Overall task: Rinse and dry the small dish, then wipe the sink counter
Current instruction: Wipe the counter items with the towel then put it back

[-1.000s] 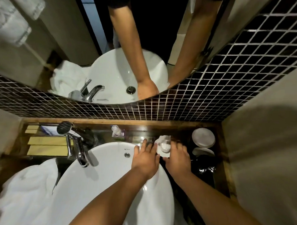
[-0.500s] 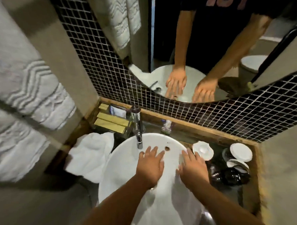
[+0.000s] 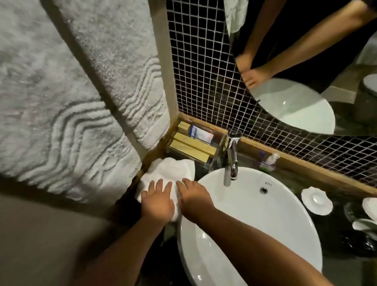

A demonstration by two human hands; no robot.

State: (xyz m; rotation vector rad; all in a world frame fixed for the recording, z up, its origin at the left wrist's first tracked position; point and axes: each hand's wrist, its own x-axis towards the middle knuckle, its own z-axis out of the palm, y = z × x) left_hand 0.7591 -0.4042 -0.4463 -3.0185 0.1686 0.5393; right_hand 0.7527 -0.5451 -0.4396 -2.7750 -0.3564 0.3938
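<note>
A small white scalloped dish [image 3: 316, 200] lies on the dark counter to the right of the white basin [image 3: 258, 222]. A crumpled white cloth [image 3: 170, 169] lies on the counter left of the basin. My left hand [image 3: 157, 200] rests flat on the cloth with fingers spread. My right hand [image 3: 193, 195] lies beside it, fingers apart, touching the cloth's right edge over the basin rim. Neither hand grips anything that I can see.
A chrome tap [image 3: 233, 156] stands behind the basin. Wrapped toiletries [image 3: 192, 142] sit in a clear tray in the back left corner. More white lids and dark cups [image 3: 376, 210] stand at the far right. White towels [image 3: 62, 105] hang on the left wall.
Both hands have moved left, from the basin's middle onto the white cloth. The view has swung left, and the dish now lies far right of the hands.
</note>
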